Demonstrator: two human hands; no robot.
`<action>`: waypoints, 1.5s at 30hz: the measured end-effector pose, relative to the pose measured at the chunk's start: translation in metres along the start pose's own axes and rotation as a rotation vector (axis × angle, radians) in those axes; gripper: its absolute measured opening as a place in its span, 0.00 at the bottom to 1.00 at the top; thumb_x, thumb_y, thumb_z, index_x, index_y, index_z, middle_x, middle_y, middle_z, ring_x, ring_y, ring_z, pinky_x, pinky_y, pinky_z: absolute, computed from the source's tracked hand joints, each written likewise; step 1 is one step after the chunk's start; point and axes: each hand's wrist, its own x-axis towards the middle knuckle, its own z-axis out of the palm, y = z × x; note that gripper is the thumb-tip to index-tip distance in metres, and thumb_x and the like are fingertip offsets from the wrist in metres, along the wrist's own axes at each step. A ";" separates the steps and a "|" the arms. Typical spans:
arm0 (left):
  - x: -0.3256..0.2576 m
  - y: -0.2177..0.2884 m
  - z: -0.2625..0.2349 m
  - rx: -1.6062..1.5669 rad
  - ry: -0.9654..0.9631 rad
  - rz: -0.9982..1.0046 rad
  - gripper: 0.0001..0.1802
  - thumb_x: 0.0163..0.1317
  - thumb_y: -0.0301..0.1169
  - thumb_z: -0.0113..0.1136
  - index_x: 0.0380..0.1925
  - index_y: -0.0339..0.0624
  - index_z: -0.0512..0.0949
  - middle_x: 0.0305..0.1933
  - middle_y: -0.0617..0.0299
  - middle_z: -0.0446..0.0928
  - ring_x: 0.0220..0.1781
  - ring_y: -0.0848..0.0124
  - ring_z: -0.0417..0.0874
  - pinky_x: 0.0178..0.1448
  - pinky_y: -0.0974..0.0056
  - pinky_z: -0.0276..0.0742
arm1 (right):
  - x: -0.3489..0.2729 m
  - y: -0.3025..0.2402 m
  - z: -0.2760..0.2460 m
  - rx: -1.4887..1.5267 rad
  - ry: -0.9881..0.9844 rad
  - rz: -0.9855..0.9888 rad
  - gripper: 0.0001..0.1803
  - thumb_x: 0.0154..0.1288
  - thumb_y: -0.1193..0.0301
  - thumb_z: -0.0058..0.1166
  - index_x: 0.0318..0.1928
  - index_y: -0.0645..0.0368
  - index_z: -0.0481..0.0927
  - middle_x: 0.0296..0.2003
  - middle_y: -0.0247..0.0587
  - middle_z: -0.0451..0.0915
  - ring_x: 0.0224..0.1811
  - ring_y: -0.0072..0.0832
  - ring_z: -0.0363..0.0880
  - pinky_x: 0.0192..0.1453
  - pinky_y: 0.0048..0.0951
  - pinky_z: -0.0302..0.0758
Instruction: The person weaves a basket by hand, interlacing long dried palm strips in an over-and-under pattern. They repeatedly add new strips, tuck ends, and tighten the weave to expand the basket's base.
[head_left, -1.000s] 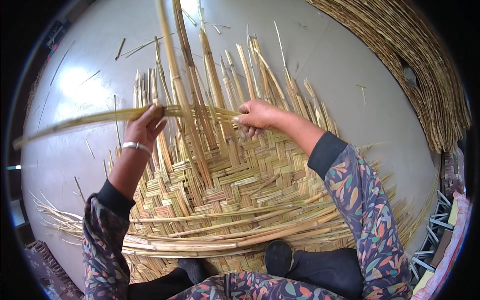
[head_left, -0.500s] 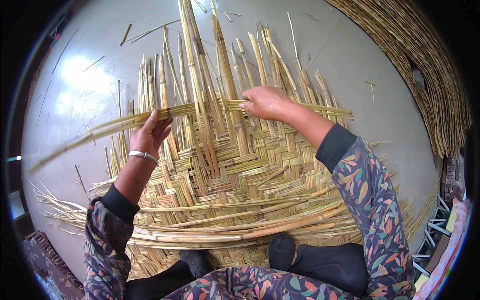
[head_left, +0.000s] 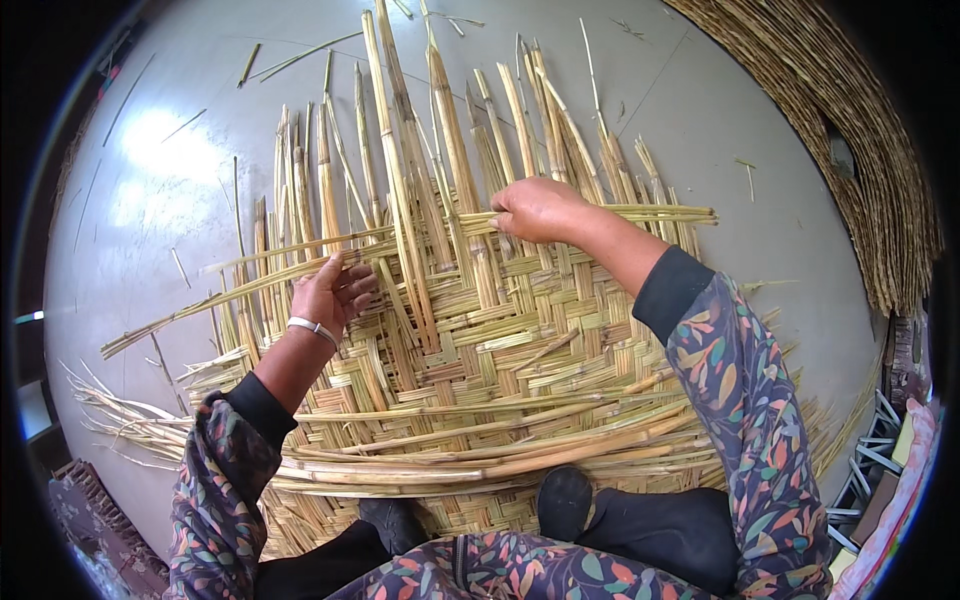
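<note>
A bundle of split reed strips (head_left: 245,285) lies crosswise over the upright reeds of a half-woven reed mat (head_left: 540,340). To the left it parts into an upper and a lower group. My left hand (head_left: 333,295) is at the lower group, thumb against the strips and the other fingers loosely curled below them. My right hand (head_left: 540,210) pinches the bundle among the uprights, right of the middle, its fingertips partly hidden. From under it the strips run on to the right. Several upright reeds (head_left: 400,190) pass in front of the bundle.
Long reeds (head_left: 480,470) lie across the mat before my shoes (head_left: 564,505). A large roll of brown reed matting (head_left: 850,130) stands at the far right. Loose reed scraps (head_left: 310,55) are scattered on the grey floor (head_left: 150,230). A metal rack (head_left: 875,455) sits at the right edge.
My left hand has shifted right and down along the strips. Their left end has drawn rightward and split into two groups. My right hand has moved only slightly.
</note>
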 end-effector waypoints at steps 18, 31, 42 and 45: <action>-0.036 0.016 0.015 1.307 -0.049 0.775 0.14 0.65 0.35 0.61 0.47 0.41 0.80 0.45 0.53 0.83 0.46 0.64 0.85 0.48 0.62 0.81 | -0.021 0.012 0.033 -0.006 -0.051 -0.045 0.21 0.69 0.51 0.49 0.41 0.57 0.81 0.39 0.51 0.83 0.45 0.50 0.80 0.46 0.49 0.76; -0.005 0.039 0.023 1.629 -0.276 0.256 0.20 0.65 0.45 0.57 0.36 0.38 0.82 0.31 0.50 0.82 0.31 0.59 0.84 0.44 0.57 0.79 | -0.020 0.012 0.042 -0.037 0.176 -0.102 0.20 0.70 0.51 0.46 0.35 0.54 0.78 0.30 0.50 0.82 0.36 0.51 0.80 0.41 0.51 0.75; 0.024 0.021 0.032 0.898 -0.200 0.222 0.18 0.66 0.31 0.61 0.51 0.29 0.78 0.39 0.57 0.82 0.38 0.71 0.83 0.45 0.65 0.83 | -0.022 0.013 0.045 0.015 0.157 -0.064 0.18 0.70 0.52 0.45 0.38 0.51 0.80 0.34 0.46 0.84 0.39 0.49 0.81 0.44 0.50 0.77; 0.027 0.025 0.029 0.735 -0.236 0.032 0.19 0.66 0.31 0.62 0.53 0.31 0.77 0.41 0.58 0.82 0.41 0.71 0.83 0.50 0.65 0.81 | -0.023 0.012 0.045 0.022 0.179 -0.068 0.19 0.70 0.51 0.46 0.37 0.51 0.80 0.34 0.47 0.83 0.39 0.49 0.82 0.44 0.50 0.78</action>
